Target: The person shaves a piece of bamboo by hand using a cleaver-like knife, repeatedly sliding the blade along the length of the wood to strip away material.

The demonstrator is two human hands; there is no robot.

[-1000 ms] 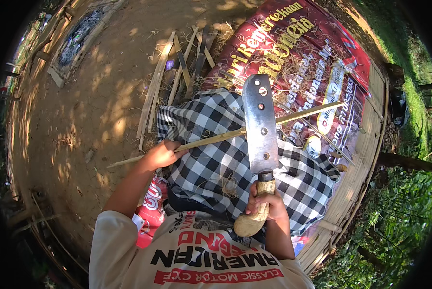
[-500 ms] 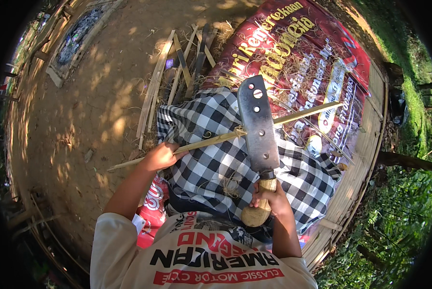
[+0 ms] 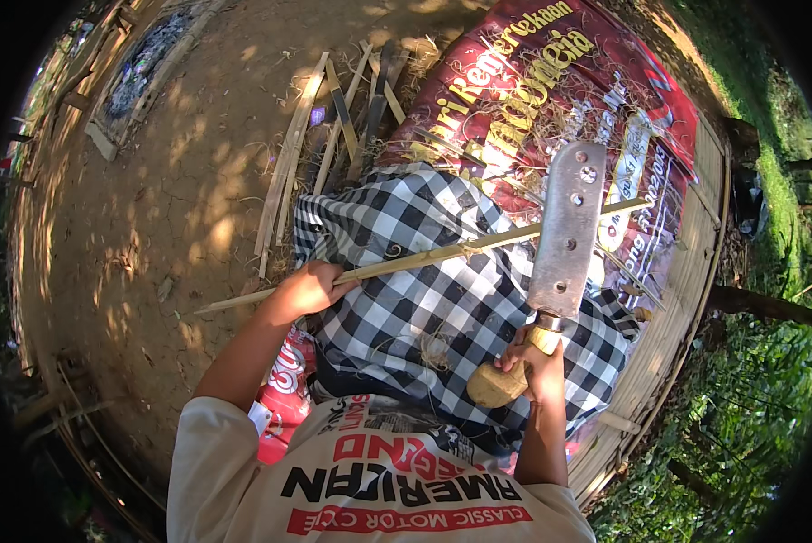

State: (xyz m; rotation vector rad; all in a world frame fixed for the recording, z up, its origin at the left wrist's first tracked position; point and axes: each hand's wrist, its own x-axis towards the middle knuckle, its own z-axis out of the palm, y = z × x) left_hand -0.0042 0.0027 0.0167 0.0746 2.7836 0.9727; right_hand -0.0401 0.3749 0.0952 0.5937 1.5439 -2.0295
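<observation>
My left hand is closed around a long, thin bamboo strip, which slants up to the right across my lap. Over my legs lies a black-and-white checked cloth. My right hand grips the wooden handle of a cleaver. Its wide, dark blade with several round holes points away from me. The blade lies over the strip toward its far right end and hides part of it; whether they touch, I cannot tell. A few thin shavings cling to the cloth.
Several split bamboo pieces lie on the bare earth ahead to the left. A dark red printed banner, strewn with curly shavings, covers a slatted bamboo platform on the right. Far left is a framed patch of ash.
The cleaver has slid right along the strip, from near its middle toward its far end, with my right hand moving along. My left hand keeps nearly the same place.
</observation>
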